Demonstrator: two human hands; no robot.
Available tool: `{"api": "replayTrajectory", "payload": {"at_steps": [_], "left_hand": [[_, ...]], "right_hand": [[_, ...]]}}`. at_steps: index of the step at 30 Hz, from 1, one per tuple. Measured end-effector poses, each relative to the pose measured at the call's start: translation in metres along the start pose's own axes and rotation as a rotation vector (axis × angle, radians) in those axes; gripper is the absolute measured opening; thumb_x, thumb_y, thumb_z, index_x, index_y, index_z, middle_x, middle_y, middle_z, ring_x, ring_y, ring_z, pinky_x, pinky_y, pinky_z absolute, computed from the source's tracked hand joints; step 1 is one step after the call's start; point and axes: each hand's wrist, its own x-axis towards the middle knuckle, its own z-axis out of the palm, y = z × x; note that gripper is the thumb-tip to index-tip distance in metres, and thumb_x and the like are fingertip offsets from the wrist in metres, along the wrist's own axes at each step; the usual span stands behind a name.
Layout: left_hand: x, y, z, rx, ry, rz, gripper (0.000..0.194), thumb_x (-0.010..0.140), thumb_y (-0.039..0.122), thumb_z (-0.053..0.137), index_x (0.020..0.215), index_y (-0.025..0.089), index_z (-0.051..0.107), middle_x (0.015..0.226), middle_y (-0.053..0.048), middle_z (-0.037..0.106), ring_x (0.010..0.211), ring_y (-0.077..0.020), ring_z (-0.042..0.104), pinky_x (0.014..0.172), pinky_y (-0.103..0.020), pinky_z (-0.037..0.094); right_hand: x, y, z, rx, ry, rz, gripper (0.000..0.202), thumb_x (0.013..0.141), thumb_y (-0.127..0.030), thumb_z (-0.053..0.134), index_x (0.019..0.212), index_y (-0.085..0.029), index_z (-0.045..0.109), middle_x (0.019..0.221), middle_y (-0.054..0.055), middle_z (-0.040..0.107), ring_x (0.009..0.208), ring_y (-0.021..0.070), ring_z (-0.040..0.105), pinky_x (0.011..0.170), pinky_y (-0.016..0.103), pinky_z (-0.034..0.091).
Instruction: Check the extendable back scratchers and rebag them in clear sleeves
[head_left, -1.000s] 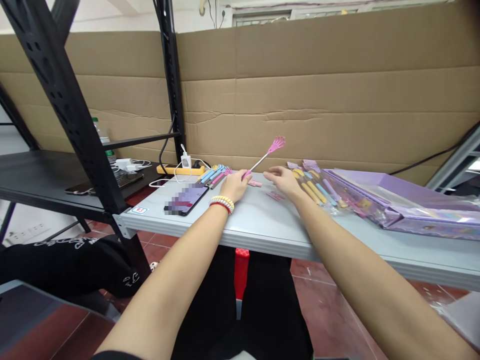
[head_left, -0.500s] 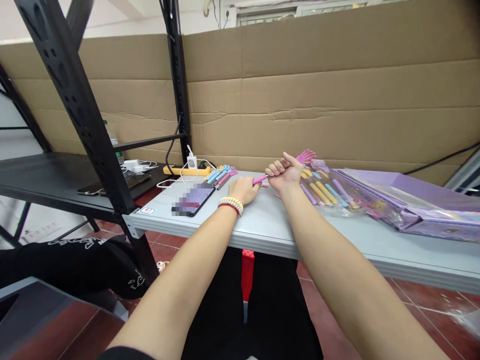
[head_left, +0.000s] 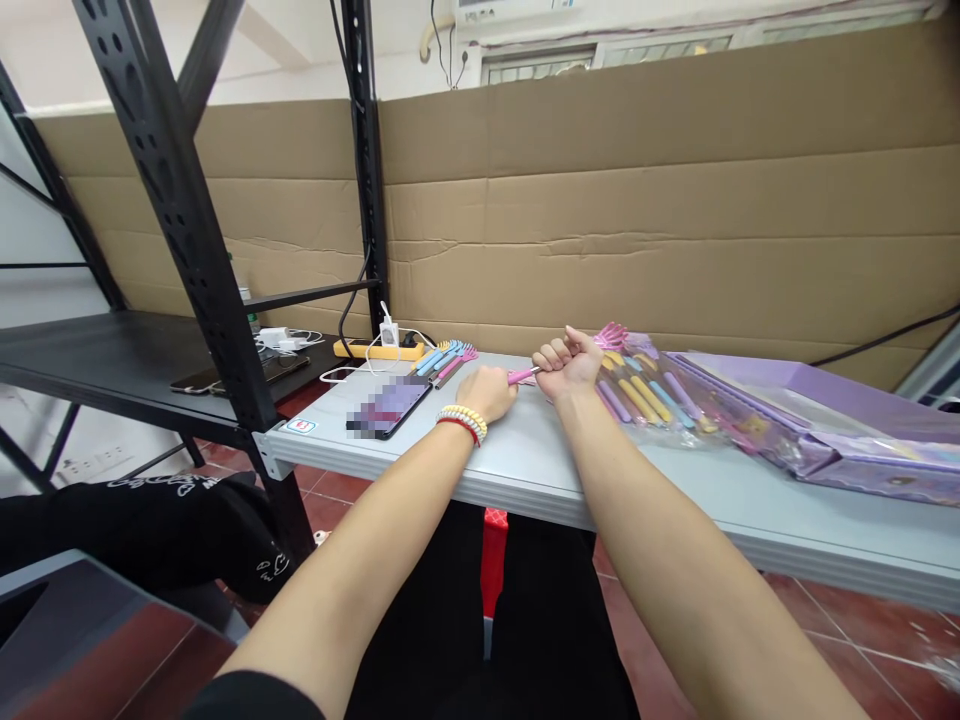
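A pink back scratcher with a silver shaft runs between my two hands. My left hand, wearing bracelets at the wrist, is closed around its pink handle end. My right hand, palm turned up, has its fingers curled round the shaft, hiding part of it. Beyond it shows a pink hand-shaped head, apparently of the same scratcher. Left of my left hand lie several loose back scratchers in blue, yellow and pink. Right of my right hand, a clear plastic bag holds several more with purple, yellow and blue handles.
A phone lies by the loose scratchers. Behind are a yellow power strip and white cables. A purple box stands at the right. Cardboard backs the table; a black rack post rises at the left. Someone's leg shows lower left.
The view has tilted up slightly, so things sit lower in it. My right hand's fingers have curled in more, and the pink head is closer to that hand. My left hand keeps its hold.
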Motion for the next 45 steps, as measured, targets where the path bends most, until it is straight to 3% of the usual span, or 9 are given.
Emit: {"api": "replayTrajectory", "payload": {"at_steps": [6, 13, 20, 27, 31, 37, 45], "left_hand": [[-0.004, 0.009, -0.004, 0.042, 0.044, -0.024, 0.035, 0.088, 0.029, 0.043, 0.098, 0.015, 0.073, 0.091, -0.017, 0.071, 0.088, -0.0292, 0.068, 0.075, -0.037, 0.053], [-0.007, 0.015, -0.011, 0.11, 0.055, -0.007, 0.033, 0.089, 0.026, 0.042, 0.092, 0.013, 0.073, 0.087, -0.016, 0.071, 0.085, -0.0276, 0.069, 0.073, -0.036, 0.054], [-0.007, 0.017, -0.01, 0.12, 0.079, -0.002, 0.034, 0.09, 0.029, 0.042, 0.092, 0.013, 0.072, 0.086, -0.017, 0.071, 0.085, -0.0271, 0.069, 0.073, -0.035, 0.054], [0.002, 0.014, -0.003, 0.118, 0.079, 0.053, 0.034, 0.09, 0.034, 0.044, 0.098, 0.013, 0.071, 0.09, -0.016, 0.071, 0.089, -0.0281, 0.068, 0.075, -0.036, 0.053], [0.002, 0.014, -0.001, 0.112, 0.049, 0.082, 0.034, 0.09, 0.032, 0.044, 0.098, 0.014, 0.071, 0.091, -0.017, 0.071, 0.089, -0.0275, 0.068, 0.076, -0.036, 0.053], [-0.001, 0.011, -0.003, 0.133, 0.042, 0.073, 0.03, 0.089, 0.026, 0.044, 0.096, 0.013, 0.07, 0.09, -0.016, 0.071, 0.089, -0.0276, 0.068, 0.075, -0.036, 0.053], [-0.002, 0.013, -0.001, 0.113, 0.054, 0.056, 0.032, 0.091, 0.033, 0.043, 0.098, 0.016, 0.069, 0.09, -0.014, 0.071, 0.089, -0.0257, 0.068, 0.076, -0.034, 0.052]], "right_hand": [[0.002, 0.006, 0.006, 0.0, 0.22, -0.092, 0.047, 0.06, -0.006, 0.054, 0.061, -0.021, 0.009, 0.04, -0.012, 0.009, 0.032, 0.0037, 0.008, 0.031, 0.02, 0.012], [-0.001, 0.01, 0.013, 0.03, 0.296, -0.146, 0.048, 0.054, 0.002, 0.049, 0.065, -0.02, 0.008, 0.042, -0.012, 0.012, 0.031, 0.0023, 0.01, 0.032, 0.02, 0.009], [-0.004, 0.01, 0.01, -0.019, 0.282, -0.148, 0.05, 0.056, 0.001, 0.052, 0.067, -0.02, 0.008, 0.043, -0.012, 0.012, 0.032, 0.0022, 0.011, 0.033, 0.019, 0.012], [-0.002, -0.012, -0.002, 0.122, 0.111, 0.016, 0.04, 0.064, -0.013, 0.048, 0.06, -0.02, 0.009, 0.038, -0.008, 0.015, 0.032, 0.0063, 0.017, 0.032, 0.022, 0.019], [0.001, -0.018, -0.007, 0.154, 0.128, -0.01, 0.037, 0.066, -0.014, 0.046, 0.058, -0.02, 0.01, 0.037, -0.008, 0.017, 0.032, 0.007, 0.017, 0.033, 0.022, 0.019], [0.0, -0.01, -0.006, 0.145, 0.137, -0.059, 0.041, 0.065, -0.012, 0.049, 0.058, -0.019, 0.009, 0.039, -0.009, 0.011, 0.032, 0.0052, 0.01, 0.031, 0.021, 0.013], [0.0, 0.0, -0.007, 0.11, 0.087, 0.029, 0.039, 0.064, -0.017, 0.051, 0.057, -0.02, 0.012, 0.038, -0.008, 0.018, 0.032, 0.0059, 0.019, 0.033, 0.021, 0.02]]}}
